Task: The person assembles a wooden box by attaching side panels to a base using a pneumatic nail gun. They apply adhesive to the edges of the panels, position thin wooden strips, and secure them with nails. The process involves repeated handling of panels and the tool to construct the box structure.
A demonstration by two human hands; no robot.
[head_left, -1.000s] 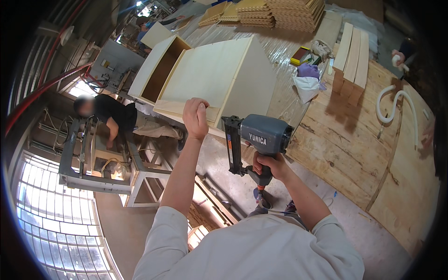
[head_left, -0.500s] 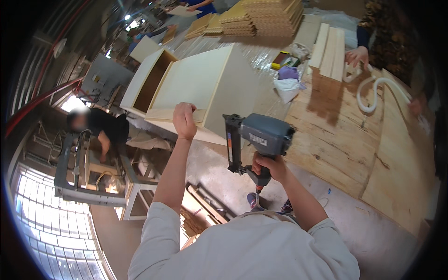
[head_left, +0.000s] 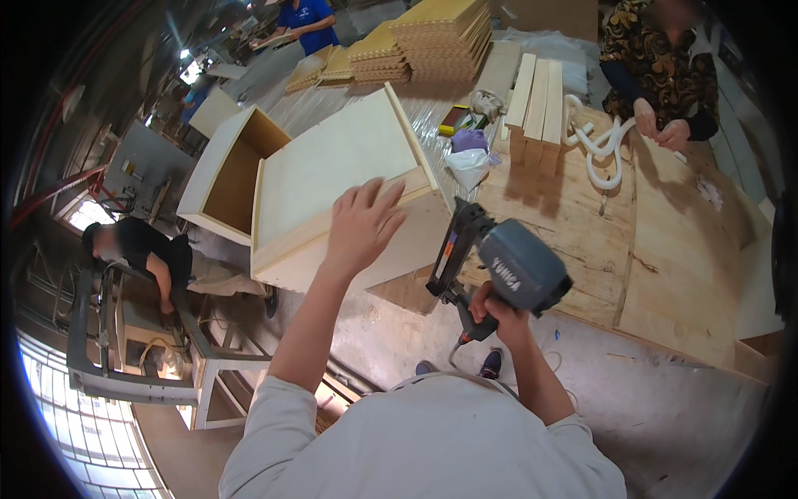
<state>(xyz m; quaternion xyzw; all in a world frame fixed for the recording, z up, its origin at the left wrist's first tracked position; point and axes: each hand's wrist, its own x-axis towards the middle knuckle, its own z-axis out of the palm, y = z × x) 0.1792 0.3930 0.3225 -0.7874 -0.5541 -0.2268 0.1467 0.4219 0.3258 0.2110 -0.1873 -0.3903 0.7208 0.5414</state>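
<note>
In front of me, at the left end of the table, lies a pale wooden box (head_left: 341, 141), its flat panel facing up. A narrow wooden strip (head_left: 312, 223) runs along the panel's near edge. My left hand (head_left: 364, 226) is over that strip with its fingers spread; whether the palm presses on the wood cannot be told. My right hand (head_left: 497, 314) is wrapped round the handle of a dark grey nail gun (head_left: 519, 264). The gun is tilted, its black magazine close to the box's right corner. An air hose hangs from the handle's lower end.
A second open wooden box (head_left: 229, 170) stands left of the first. On the table (head_left: 573, 249) are wood strips (head_left: 536, 108), white tubing (head_left: 605, 170), a plastic bag (head_left: 470, 168) and stacked yellow panels (head_left: 440, 37). Co-workers are at right, far back and left beside a metal frame (head_left: 133, 382).
My left hand has gone from curled to spread fingers. The nail gun has moved right and tilted. The first box sits turned at another angle, and the co-worker at right shows more fully.
</note>
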